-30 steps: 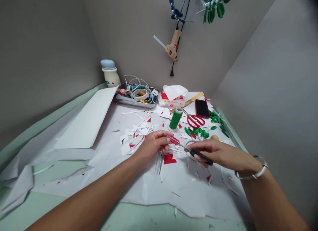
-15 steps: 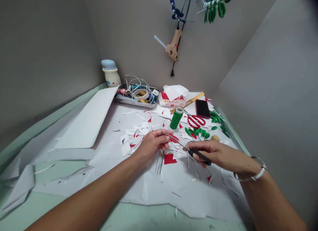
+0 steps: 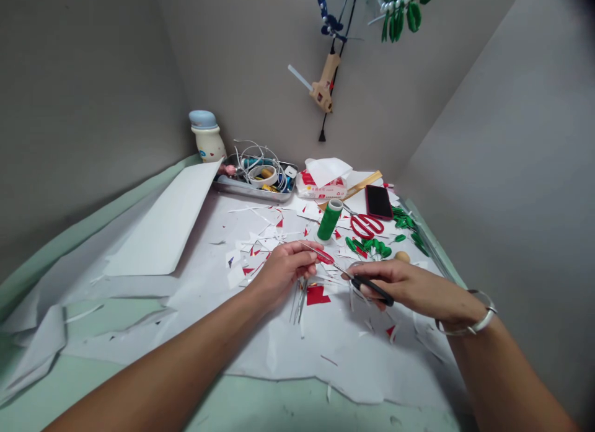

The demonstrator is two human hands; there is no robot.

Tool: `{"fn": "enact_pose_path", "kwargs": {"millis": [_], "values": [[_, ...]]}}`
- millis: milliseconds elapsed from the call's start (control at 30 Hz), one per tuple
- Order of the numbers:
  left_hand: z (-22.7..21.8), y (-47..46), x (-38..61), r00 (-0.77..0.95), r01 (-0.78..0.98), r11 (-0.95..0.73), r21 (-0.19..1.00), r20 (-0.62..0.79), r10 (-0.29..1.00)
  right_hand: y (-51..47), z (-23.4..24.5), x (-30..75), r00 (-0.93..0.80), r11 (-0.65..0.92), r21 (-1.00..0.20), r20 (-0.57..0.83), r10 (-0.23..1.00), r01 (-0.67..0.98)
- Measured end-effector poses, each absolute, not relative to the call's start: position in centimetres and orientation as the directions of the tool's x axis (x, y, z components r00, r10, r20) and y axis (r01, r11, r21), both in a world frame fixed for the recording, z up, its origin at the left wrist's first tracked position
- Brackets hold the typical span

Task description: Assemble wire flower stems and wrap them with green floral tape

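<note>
My left hand pinches a small red paper piece at its fingertips. My right hand is shut on small black-handled scissors, whose thin steel blades reach across to the red piece. Several thin wires stand below my left hand, which may be touching them. A red paper scrap lies just beyond them on the white paper sheet, strewn with white and red cuttings.
Past my hands stand a green thread spool, red-handled scissors, green leaves and a phone. A tissue pack and a metal tray of cables sit behind. A white card lies left.
The view has shifted slightly, and my right hand has moved a little to the left. The scissors and red piece stay together between my hands.
</note>
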State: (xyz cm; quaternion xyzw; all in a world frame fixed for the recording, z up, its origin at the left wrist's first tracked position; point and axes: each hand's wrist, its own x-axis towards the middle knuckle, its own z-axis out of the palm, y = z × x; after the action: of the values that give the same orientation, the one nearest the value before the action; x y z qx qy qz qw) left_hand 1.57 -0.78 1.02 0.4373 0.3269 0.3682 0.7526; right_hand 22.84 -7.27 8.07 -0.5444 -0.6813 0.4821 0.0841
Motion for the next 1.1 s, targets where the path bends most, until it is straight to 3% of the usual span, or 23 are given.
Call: {"fn": "enact_pose_path", "kwargs": {"millis": [400,733,1100], "values": [[1.0,-0.7,1.5,0.517,-0.268,0.347,0.899,-0.170,0.839,-7.2,8.3,22.7,-0.396,-0.005,-0.726,-0.380,0.836,0.687],[1.3,-0.9,1.6,0.504,-0.259,0.345,0.902,-0.178,0.845,-7.0,7.4,23.1,-0.356,-0.114,-0.760,-0.425,0.832,0.640],[0.6,-0.7,1.5,0.526,-0.234,0.315,0.920,-0.153,0.837,-7.0,7.5,23.3,-0.373,-0.047,-0.755,-0.375,0.849,0.654]]}}
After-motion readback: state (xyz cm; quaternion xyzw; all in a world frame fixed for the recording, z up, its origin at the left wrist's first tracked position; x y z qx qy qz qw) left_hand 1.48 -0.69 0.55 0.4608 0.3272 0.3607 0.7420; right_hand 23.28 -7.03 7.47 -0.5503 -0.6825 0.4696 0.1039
